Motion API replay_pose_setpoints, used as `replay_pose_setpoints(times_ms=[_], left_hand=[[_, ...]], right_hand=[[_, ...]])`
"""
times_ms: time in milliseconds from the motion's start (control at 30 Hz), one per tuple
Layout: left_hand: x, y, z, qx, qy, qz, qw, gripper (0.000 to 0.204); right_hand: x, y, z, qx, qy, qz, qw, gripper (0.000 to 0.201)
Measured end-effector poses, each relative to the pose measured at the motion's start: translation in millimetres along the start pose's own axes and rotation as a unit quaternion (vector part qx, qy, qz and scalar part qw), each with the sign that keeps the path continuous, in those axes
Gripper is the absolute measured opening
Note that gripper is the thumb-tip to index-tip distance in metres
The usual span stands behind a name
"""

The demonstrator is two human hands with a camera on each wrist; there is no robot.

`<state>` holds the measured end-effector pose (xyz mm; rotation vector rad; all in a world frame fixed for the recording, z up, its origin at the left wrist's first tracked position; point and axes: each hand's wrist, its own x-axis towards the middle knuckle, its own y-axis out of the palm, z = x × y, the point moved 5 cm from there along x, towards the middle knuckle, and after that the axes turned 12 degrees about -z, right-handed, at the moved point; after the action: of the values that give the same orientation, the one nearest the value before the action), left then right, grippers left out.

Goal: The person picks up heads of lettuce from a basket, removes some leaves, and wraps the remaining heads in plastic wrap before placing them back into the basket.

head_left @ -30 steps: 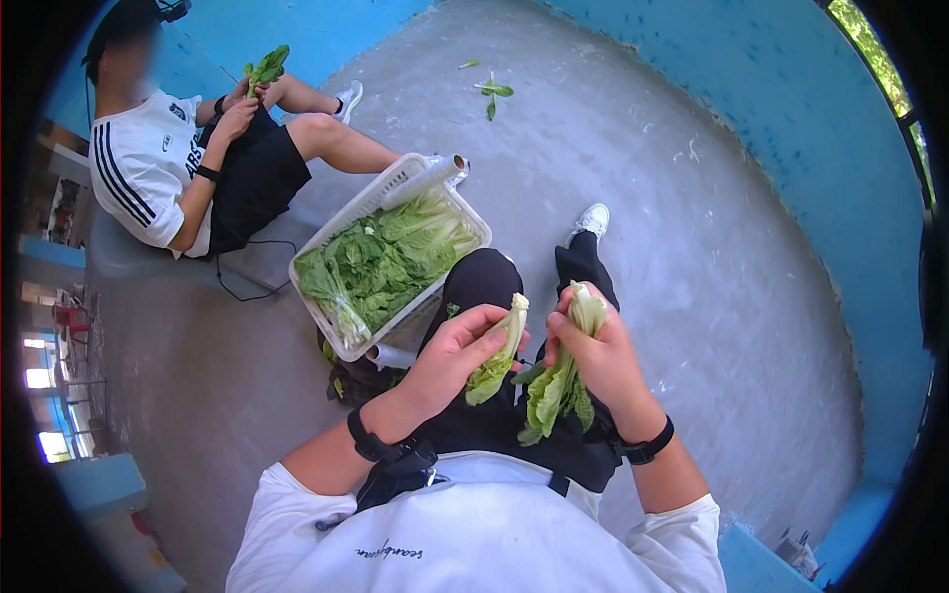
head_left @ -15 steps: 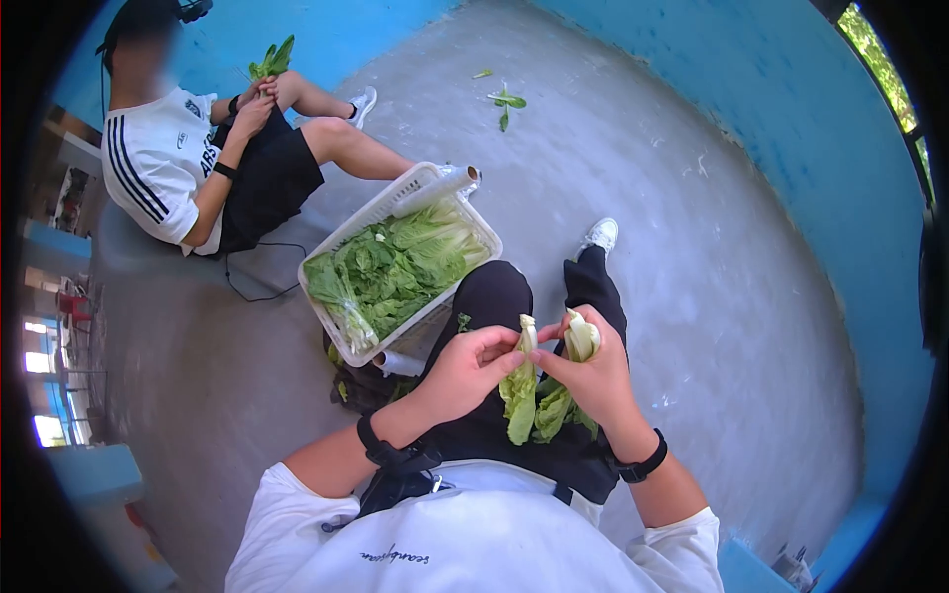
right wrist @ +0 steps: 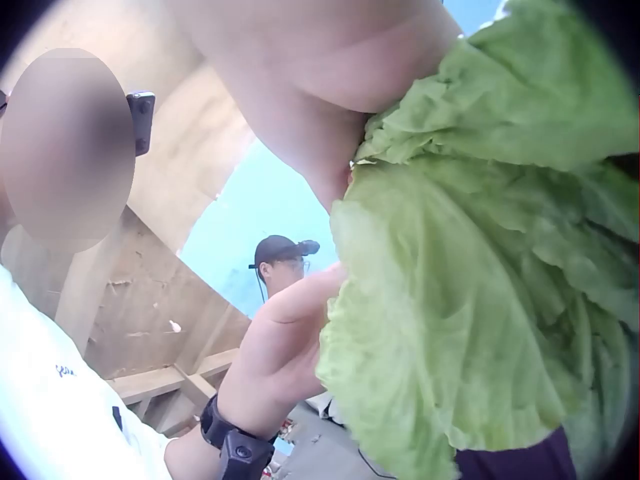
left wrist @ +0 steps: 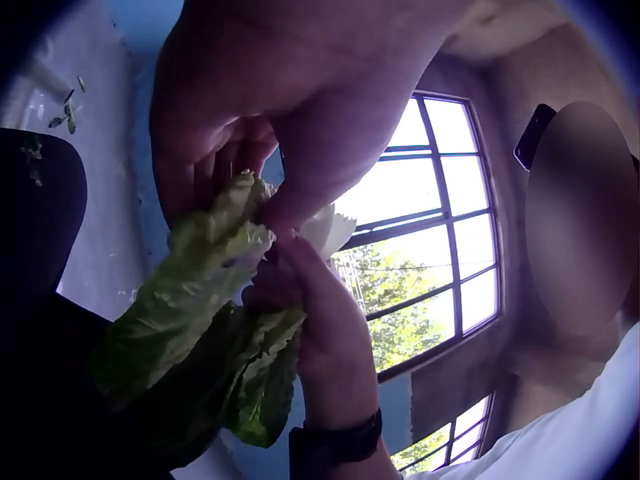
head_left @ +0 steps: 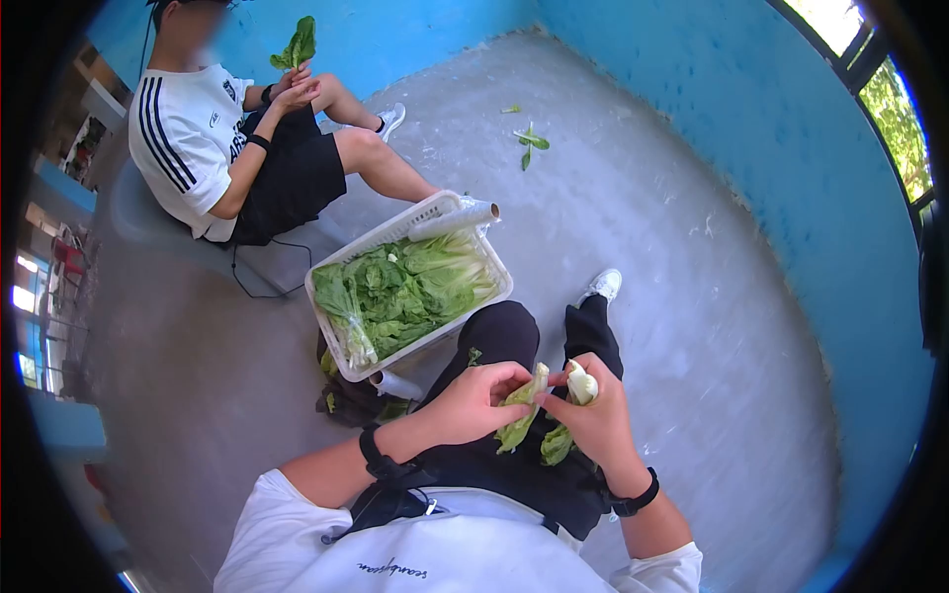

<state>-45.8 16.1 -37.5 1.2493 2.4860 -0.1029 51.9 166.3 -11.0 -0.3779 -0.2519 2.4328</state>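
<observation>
My left hand [head_left: 476,403] pinches a lettuce leaf [head_left: 517,425] by its pale stalk, the green blade hanging down over my lap. A head of lettuce [head_left: 583,383] is gripped in my right hand [head_left: 597,415], its white cut end up and its leaves below. The two hands meet in front of my knees, and the right thumb reaches to the leaf's stalk. In the left wrist view the fingertips come together over the crumpled leaf [left wrist: 185,290]. Broad green leaves [right wrist: 440,320] fill the right of the right wrist view.
A white basket [head_left: 440,353] of leafy greens stands left of my knee, with a roll of plastic film [head_left: 455,221] across its far end. Another roll [head_left: 393,383] and a dark bag [head_left: 346,400] lie beside it. A seated person [head_left: 188,148] holds greens [head_left: 297,44]. Loose leaves [head_left: 531,140] lie on the floor.
My hands have come together from apart, and the left hand's leaf now sits close beside the head of lettuce. The head view has shifted, so the basket and seated person appear lower and further right.
</observation>
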Motion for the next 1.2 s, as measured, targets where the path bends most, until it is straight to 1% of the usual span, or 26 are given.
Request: replay_pose_setpoints(times_ms=[100, 200, 300, 333, 433, 533, 633, 733, 833, 933, 1033, 1067, 1100, 1133, 1167, 1200], left_hand=[[0.7, -5.6, -4.1, 0.074, -0.006, 0.022, 0.997, 0.033], [-0.2, -4.2, -23.2, 0.099, -0.008, 0.043, 0.994, 0.031], [-1.5, 0.9, -34.4, 0.182, 0.047, 0.048, 0.981, 0.027], [-4.2, 4.1, -36.5, 0.187, 0.096, 0.048, 0.977, 0.025], [-12.6, 7.8, -29.6, 0.164, 0.059, 0.047, 0.984, 0.026], [-14.0, 4.0, -23.3, 0.189, 0.067, 0.043, 0.979, 0.027], [-12.1, 5.6, -30.8, 0.199, 0.058, 0.061, 0.976, 0.024], [-11.3, 3.0, -35.2, 0.230, 0.077, 0.057, 0.969, 0.023], [-13.2, -0.2, -36.4, 0.251, 0.096, 0.058, 0.961, 0.023], [-16.3, 0.3, -40.9, 0.275, 0.066, 0.083, 0.955, 0.021], [-14.7, -14.7, -45.9, 0.271, 0.136, 0.002, 0.953, 0.022], [-14.6, -24.1, -49.5, 0.258, 0.088, 0.005, 0.962, 0.023], [-11.8, -31.7, -45.7, 0.214, 0.063, 0.016, 0.975, 0.021], [-8.5, -34.5, -35.2, 0.078, 0.022, 0.029, 0.996, 0.021], [-6.5, -34.8, -26.9, -0.061, -0.019, 0.040, 0.997, 0.023], [-8.4, -34.1, -26.7, -0.131, -0.047, 0.036, 0.990, 0.025]], right_hand=[[0.3, -3.5, 8.7, -0.052, -0.019, 0.021, 0.998, 0.034], [4.5, -8.2, 21.5, -0.075, -0.033, 0.046, 0.996, 0.031], [5.1, -4.5, 27.2, -0.090, -0.037, 0.073, 0.993, 0.028], [4.3, -3.9, 26.7, -0.079, -0.034, 0.074, 0.994, 0.025], [4.1, -3.5, 9.5, -0.080, -0.015, 0.121, 0.989, 0.024], [-1.6, 0.4, 10.2, -0.064, -0.031, 0.124, 0.990, 0.025], [-0.6, -1.7, 14.8, -0.115, -0.052, 0.117, 0.985, 0.025], [-1.6, -3.1, 22.0, -0.170, -0.095, 0.112, 0.974, 0.025], [-4.7, -5.2, 26.4, -0.190, -0.166, 0.118, 0.960, 0.028], [-7.8, -7.4, 30.9, -0.202, -0.185, 0.144, 0.951, 0.032], [-3.5, -26.8, 34.0, -0.210, -0.206, 0.092, 0.951, 0.034], [0.6, -38.0, 19.3, -0.199, -0.151, 0.068, 0.966, 0.036], [4.4, -49.5, 18.5, -0.163, -0.085, 0.071, 0.980, 0.034], [8.8, -58.5, 15.2, -0.108, -0.074, 0.058, 0.990, 0.031], [12.3, -66.5, 10.3, -0.052, -0.062, 0.045, 0.996, 0.029], [13.1, -70.8, 5.7, 0.008, -0.050, 0.050, 0.997, 0.027]])
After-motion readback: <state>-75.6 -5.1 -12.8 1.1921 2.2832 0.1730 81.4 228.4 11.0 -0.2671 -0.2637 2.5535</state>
